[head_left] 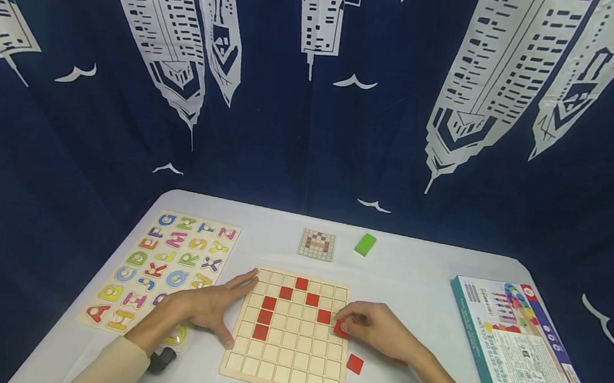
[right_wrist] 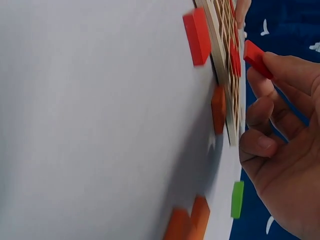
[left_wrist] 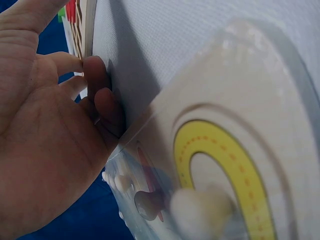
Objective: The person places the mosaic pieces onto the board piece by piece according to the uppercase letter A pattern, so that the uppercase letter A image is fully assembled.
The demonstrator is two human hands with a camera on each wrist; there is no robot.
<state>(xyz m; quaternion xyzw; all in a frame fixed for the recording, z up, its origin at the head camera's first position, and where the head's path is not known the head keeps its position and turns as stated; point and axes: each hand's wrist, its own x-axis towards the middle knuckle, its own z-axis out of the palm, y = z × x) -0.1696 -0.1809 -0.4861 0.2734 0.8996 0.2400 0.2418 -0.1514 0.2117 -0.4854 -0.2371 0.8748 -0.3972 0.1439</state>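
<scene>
A pale wooden grid board (head_left: 285,355) lies on the white table with several red square tiles set in its cells, forming a slanted line down each side from one at the top. My left hand (head_left: 206,307) rests along the board's left edge, fingers and thumb spread. Over the right edge, my right hand (head_left: 379,327) pinches a red tile (right_wrist: 257,60) between thumb and index finger; its other fingers curl loosely in the right wrist view. A loose red tile (head_left: 355,364) lies just right of the board, and more tiles (right_wrist: 200,217) sit in the hand's shadow.
A small pattern card (head_left: 316,244) and a green block (head_left: 365,245) lie behind the board. To the left is an alphabet puzzle board (head_left: 129,257) with knobbed letters, partly under my left forearm. A flat game box (head_left: 524,346) lies at the right. A dark blue printed cloth hangs behind.
</scene>
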